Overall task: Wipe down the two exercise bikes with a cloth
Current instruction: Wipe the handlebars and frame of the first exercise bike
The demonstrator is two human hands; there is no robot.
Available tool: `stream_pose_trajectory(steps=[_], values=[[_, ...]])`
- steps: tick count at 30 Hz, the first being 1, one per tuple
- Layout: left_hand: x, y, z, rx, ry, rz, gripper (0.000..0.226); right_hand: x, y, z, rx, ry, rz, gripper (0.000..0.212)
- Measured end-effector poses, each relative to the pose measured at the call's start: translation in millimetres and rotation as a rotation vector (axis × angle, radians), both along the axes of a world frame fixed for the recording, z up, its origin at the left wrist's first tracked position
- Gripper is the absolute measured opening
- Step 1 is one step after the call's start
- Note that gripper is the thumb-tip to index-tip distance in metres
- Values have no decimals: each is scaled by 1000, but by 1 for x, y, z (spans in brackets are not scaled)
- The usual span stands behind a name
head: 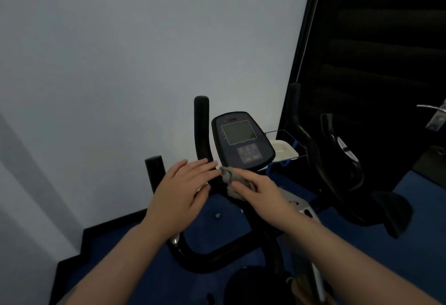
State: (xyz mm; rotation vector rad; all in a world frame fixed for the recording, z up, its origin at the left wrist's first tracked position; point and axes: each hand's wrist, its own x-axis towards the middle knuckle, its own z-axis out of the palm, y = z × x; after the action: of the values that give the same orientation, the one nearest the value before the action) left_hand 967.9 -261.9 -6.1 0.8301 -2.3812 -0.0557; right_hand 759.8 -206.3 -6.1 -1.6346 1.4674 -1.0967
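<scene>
Grey cloth [231, 179] is being pinched by right hand [259, 190] against bike handlebar [202, 133] just below console [242, 142]; left hand [182, 190] is being held spread beside it

Cloth [232, 179]: soft grey fabric, matt, crumpled. Handlebars [202, 131]: black, matt, foam-like grip covering. Console [242, 142]: dark smooth plastic with a dull grey screen. Frame plate [299, 204]: silver metal, slight sheen. Floor [422, 208]: blue, matt, carpet-like. Wall [120, 63]: smooth, matt paint.
</scene>
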Motion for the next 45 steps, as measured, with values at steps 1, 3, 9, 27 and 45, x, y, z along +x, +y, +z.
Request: stream_pose_trajectory(steps=[1,3,9,27,45], values=[[0,0,1,1,-27,0,43,-2,10,-2,-39,34,-20,39],[1,0,2,16,-36,7,44,-13,27,-2,-117,193,-34,46],[1,1,-1,4,-26,25,44,-35,78,-13,-116,381,-36,55],[-3,23,-13,105,231,78,36,-3,31,-4,-217,287,-205,40],[-4,23,-13,137,196,92,37,-3,34,-23,-264,310,-195,25]])
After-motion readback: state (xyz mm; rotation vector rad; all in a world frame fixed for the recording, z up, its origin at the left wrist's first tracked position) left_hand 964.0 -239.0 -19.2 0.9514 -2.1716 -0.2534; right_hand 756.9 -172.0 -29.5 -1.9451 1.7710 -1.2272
